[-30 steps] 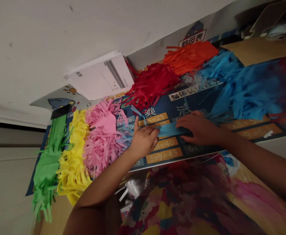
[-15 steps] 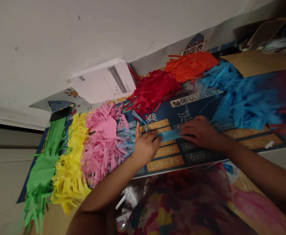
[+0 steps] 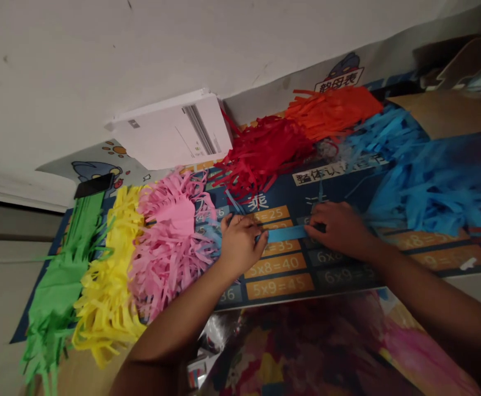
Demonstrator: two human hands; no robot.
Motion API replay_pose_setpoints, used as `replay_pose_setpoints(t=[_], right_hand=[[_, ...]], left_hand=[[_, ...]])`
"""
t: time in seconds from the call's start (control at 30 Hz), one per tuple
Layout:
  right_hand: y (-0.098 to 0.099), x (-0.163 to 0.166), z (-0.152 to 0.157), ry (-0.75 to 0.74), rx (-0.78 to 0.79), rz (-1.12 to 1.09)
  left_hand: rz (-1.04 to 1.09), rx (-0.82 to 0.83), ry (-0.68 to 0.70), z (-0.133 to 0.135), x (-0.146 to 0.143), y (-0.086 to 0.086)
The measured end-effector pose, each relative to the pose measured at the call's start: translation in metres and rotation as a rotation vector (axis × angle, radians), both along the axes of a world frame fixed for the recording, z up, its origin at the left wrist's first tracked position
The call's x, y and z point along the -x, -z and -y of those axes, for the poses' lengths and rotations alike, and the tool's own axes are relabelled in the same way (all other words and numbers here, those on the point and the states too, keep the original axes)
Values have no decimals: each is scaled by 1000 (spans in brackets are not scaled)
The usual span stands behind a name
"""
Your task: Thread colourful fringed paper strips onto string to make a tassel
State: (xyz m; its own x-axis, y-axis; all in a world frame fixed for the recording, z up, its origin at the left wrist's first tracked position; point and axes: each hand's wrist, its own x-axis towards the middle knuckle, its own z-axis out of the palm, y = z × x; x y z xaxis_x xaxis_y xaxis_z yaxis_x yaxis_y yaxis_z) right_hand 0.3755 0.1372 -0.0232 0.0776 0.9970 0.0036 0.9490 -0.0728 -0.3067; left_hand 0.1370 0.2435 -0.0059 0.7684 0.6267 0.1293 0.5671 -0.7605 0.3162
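A narrow band of fringed blue tissue paper (image 3: 286,234) stretches between my hands, just above the printed chart. My left hand (image 3: 242,239) is closed round its left end, with loose blue strips poking out beyond the fingers. At the other end, my right hand (image 3: 337,228) pinches the band between thumb and fingers. Fringed pink paper (image 3: 174,214) lies just left of my left hand. More fringed blue paper (image 3: 425,187) is heaped right of my right hand.
The chart (image 3: 279,286) covers the tabletop. Yellow fringed paper (image 3: 114,264) and green fringed paper (image 3: 59,283) lie left; red (image 3: 269,148) and orange fringed paper (image 3: 335,110) lie behind. A white box (image 3: 174,132) leans at the wall. A dark phone-like object (image 3: 94,186) sits on the green paper.
My left hand's raised finger has folded down onto the blue paper. The band between my hands looks narrower and tauter. The whole view has shifted slightly.
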Motion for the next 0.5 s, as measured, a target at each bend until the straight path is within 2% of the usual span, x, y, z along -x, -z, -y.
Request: replay_pose_setpoints(t=[0.2,0.33,0.4,0.5], right_hand=[[7,-2,0,8,-53,-17],[2,3,3,83,-111,24],[-5,9,8,42,-212,99],[-15,16,13,-246,-315,207]], left_hand=[[-39,-37,18,0,-1,0],[-17,-103,0,1,0,2],[2,-169,119,1,2,1],[-37,-269,374,2,4,-4]])
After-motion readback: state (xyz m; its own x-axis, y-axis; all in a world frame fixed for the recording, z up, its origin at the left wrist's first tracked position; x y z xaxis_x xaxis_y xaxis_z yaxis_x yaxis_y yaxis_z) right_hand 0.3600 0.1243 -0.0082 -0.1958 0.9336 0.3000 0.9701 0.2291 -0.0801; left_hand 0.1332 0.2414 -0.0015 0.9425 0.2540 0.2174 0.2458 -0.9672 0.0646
